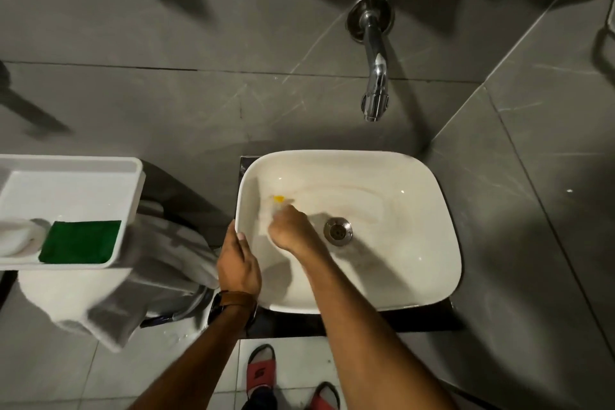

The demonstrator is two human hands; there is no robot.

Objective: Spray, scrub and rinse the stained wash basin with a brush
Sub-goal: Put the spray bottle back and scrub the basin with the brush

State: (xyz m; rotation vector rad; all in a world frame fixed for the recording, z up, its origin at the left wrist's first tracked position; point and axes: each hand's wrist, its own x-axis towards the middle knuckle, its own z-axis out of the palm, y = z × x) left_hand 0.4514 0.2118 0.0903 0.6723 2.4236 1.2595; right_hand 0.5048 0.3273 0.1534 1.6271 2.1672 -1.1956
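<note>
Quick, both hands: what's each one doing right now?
Left hand: gripping the left rim of the wash basin.
Right hand: closed on a blurred brush with a yellow part, inside the basin.

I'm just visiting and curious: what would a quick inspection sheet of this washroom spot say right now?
Surface: white wash basin on a dark counter; faint brownish streaks inside, drain open.
Job's things: blurred brush with a yellow part, pressed to the basin's left inner wall; no spray bottle seen.
Clutter: white tray holding a green scrub pad and a white soap bar; grey towel hanging below it.
Grippers: right hand closed around the brush; left hand gripping the basin's left rim.
Cables: nothing seen.
Surroundings: wall tap, no water running; grey tiles; red sandals on the floor.
</note>
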